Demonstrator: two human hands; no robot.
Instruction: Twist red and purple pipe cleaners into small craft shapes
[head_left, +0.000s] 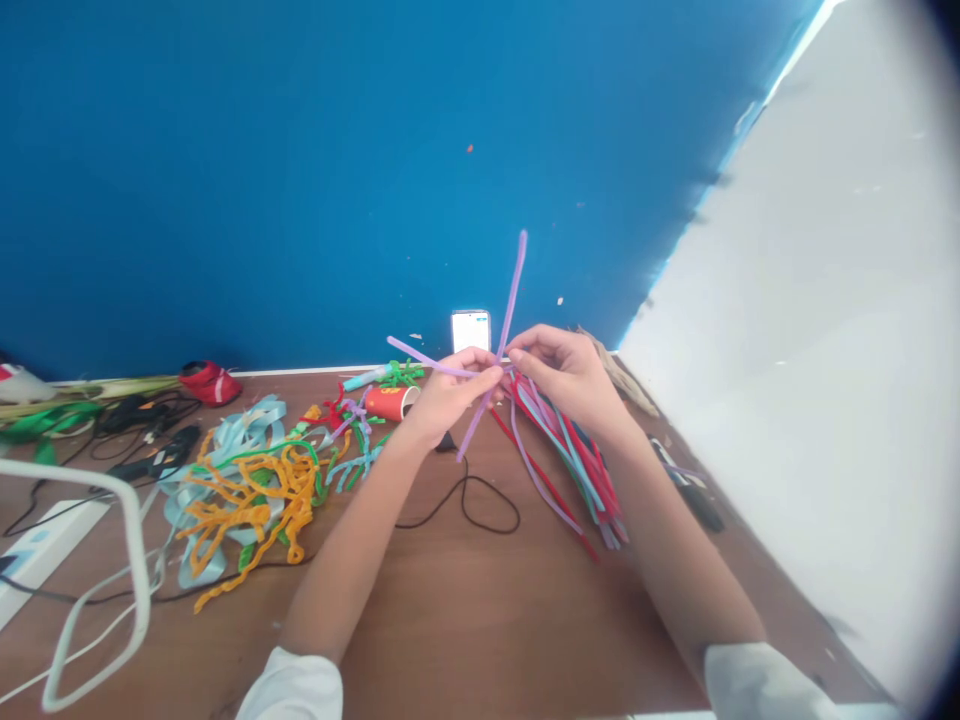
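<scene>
Purple pipe cleaners (511, 300) cross each other between my two hands, above the table. My left hand (456, 392) pinches them near the crossing, thumb against the fingers. One purple end points up, another sticks out to the left, and a third slants down below my fingers. From the other side, my right hand (564, 375) has its thumb and fingertips closed on the purple stems at the same crossing. Beneath my right hand lies a bundle of red, light blue and purple pipe cleaners (577, 465), partly covered by the hand and forearm.
Orange twisted pipe cleaners (270, 490) and pale blue ribbon (255, 430) lie heaped at left. A red paper cup (388, 403) rests on its side. A lit phone (471, 332) leans on the blue wall. A black cable (480, 528), a white power strip (45, 555) and a white frame (135, 560) are nearby.
</scene>
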